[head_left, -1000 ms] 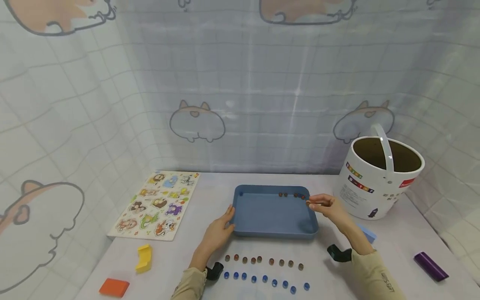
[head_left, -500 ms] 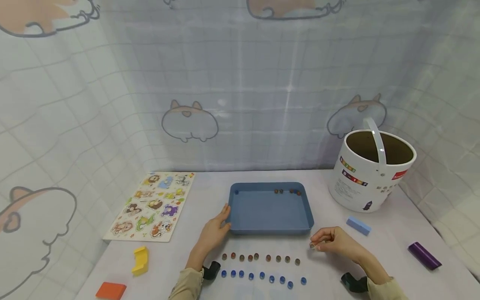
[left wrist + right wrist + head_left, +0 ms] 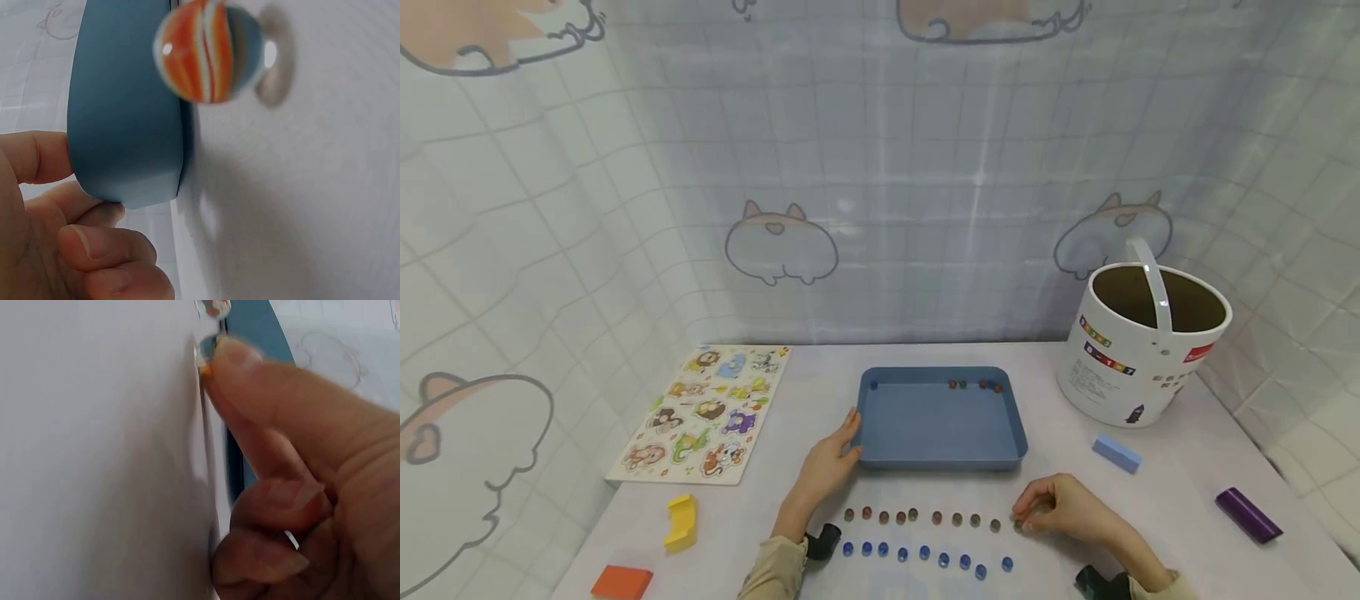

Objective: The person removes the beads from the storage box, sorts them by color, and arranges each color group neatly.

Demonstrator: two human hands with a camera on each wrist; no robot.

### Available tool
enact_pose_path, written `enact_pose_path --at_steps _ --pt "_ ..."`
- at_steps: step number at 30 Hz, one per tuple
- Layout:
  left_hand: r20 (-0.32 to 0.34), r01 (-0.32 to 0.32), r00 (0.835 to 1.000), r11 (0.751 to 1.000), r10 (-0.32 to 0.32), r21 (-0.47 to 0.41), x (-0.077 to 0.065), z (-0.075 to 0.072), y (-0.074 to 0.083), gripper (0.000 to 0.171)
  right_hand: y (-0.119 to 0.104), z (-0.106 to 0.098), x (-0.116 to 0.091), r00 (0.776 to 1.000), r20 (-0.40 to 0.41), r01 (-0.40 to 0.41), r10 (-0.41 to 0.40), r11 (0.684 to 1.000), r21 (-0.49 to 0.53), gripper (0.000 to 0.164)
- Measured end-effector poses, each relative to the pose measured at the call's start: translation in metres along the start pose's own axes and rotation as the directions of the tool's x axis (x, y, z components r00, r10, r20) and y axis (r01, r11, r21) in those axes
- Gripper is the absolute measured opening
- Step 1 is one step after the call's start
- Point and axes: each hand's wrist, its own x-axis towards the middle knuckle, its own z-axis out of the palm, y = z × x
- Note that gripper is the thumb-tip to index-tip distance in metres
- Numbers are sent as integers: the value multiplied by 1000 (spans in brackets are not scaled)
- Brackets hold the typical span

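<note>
My left hand (image 3: 826, 467) holds the front left corner of a shallow blue tray (image 3: 936, 425), thumb at the rim and other fingers along the left side. Several small marbles lie along the tray's back wall. In front of it runs a row of brownish and reddish marbles (image 3: 957, 519), with a row of blue marbles (image 3: 943, 561) nearer me. At the right end of the brownish row my right hand (image 3: 1067, 507) pinches a glass marble (image 3: 206, 351) between thumb and index finger, close to the tabletop. An orange-swirled marble (image 3: 200, 53) shows large in the left wrist view.
On the left lie an animal puzzle board (image 3: 703, 417), a yellow block (image 3: 681, 522) and an orange block (image 3: 622, 582). To the right are a white bucket (image 3: 1105, 375) with a handle, a light blue block (image 3: 1117, 452) and a purple block (image 3: 1248, 514).
My right hand has come from the tray's right rim toward me with a marble, then down and left to the end of the brownish row. The left hand stays at the tray.
</note>
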Motion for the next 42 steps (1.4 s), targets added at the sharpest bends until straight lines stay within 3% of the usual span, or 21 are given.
enact_pose_path --at_steps 9,19,32,38,42 --pt "5 10 1000 1000 -10 3 1 2 0 56 -7 -3 -2 999 -28 -24 22 998 -60 18" --pt "1 32 999 999 -32 -4 -2 2 -2 57 -31 -25 15 991 -5 133 -133 991 7 18" --pt "5 15 1000 1000 -15 20 -1 -1 -2 57 -83 -40 94 976 50 213 -210 975 -59 23" --pt "5 21 1000 1000 -21 18 -1 0 2 57 -112 -38 139 987 19 164 -162 981 -104 27" --pt "-3 20 1000 1000 -20 12 0 0 3 57 -121 -32 169 993 -2 118 -118 990 -76 28"
